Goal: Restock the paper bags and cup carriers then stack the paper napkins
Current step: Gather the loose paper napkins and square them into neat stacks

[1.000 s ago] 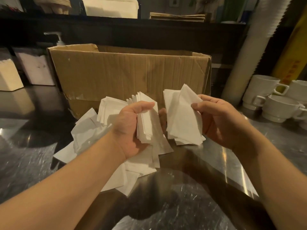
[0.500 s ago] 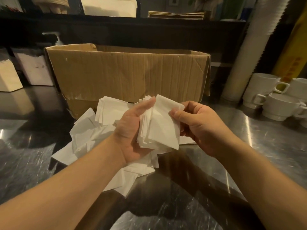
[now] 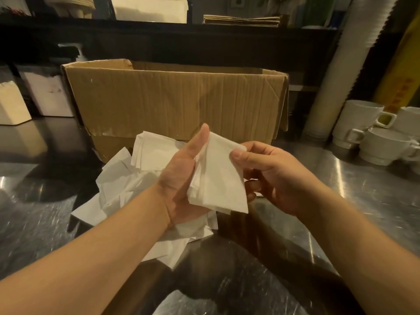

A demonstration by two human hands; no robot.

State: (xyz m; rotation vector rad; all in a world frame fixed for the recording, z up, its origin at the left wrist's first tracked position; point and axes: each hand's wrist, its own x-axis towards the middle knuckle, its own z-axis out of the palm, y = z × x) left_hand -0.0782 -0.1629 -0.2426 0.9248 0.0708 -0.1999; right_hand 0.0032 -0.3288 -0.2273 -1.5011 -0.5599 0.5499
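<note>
Head view: a small stack of napkins is held upright above the table, clamped between the two hands. The left hand cups the stack from the left, thumb laid along its upper edge, while the right hand pinches its right corner between thumb and fingers. More napkins lie loose in a pile on the table under and left of the left hand, against the foot of the box. The step in hand is judged to be the squaring of the held stack. It would be done best if the grip were loosened a little and the bottom edges tapped on the table, so that the stray sheets seen fanning at the left side are brought flush; too hard a pinch would crease the soft paper. The stack should then be set down apart from the pile, so that sorted and unsorted napkins are not mixed. Open room is seen on the bare metal in front of and to the right of the hands. The box wall closes the far side, and the cups stand well to the right, near a tall sleeve of cups; a sweep that way is best kept short.
</note>
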